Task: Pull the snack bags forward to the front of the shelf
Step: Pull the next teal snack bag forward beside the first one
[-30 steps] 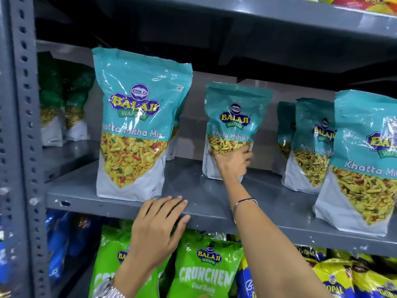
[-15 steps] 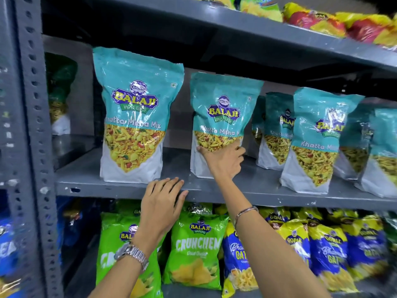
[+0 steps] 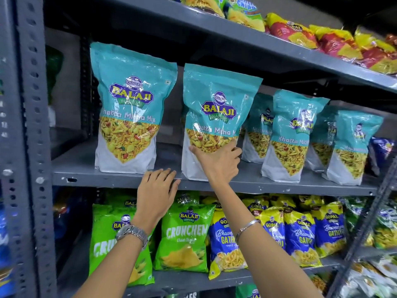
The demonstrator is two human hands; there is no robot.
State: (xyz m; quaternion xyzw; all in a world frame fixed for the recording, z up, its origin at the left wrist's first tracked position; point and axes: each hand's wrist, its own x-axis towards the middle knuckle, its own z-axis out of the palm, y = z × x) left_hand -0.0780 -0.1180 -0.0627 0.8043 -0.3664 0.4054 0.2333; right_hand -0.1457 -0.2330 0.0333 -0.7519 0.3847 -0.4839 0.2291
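Teal Khatta Mitha Mix bags stand on the grey middle shelf (image 3: 107, 179). The leftmost bag (image 3: 129, 108) stands at the shelf's front edge. Beside it a second bag (image 3: 217, 117) is also at the front edge, and my right hand (image 3: 217, 162) grips its lower front, thumb on the left and fingers on the right. My left hand (image 3: 156, 190) rests flat with spread fingers on the shelf lip between the two bags, holding nothing. A third teal bag (image 3: 290, 134) and several more (image 3: 352, 145) stand to the right, some set further back.
A perforated grey upright (image 3: 32, 147) bounds the left side. The shelf above carries red and yellow snack packs (image 3: 335, 41). Below are green Crunchem bags (image 3: 184, 235) and blue-yellow Gathiya bags (image 3: 300, 233). A dark blue pack (image 3: 382, 151) sits at the far right.
My right hand has drawn the second teal bag forward from mid-shelf to the front edge, next to the leftmost bag. My left hand has stayed on the shelf lip.
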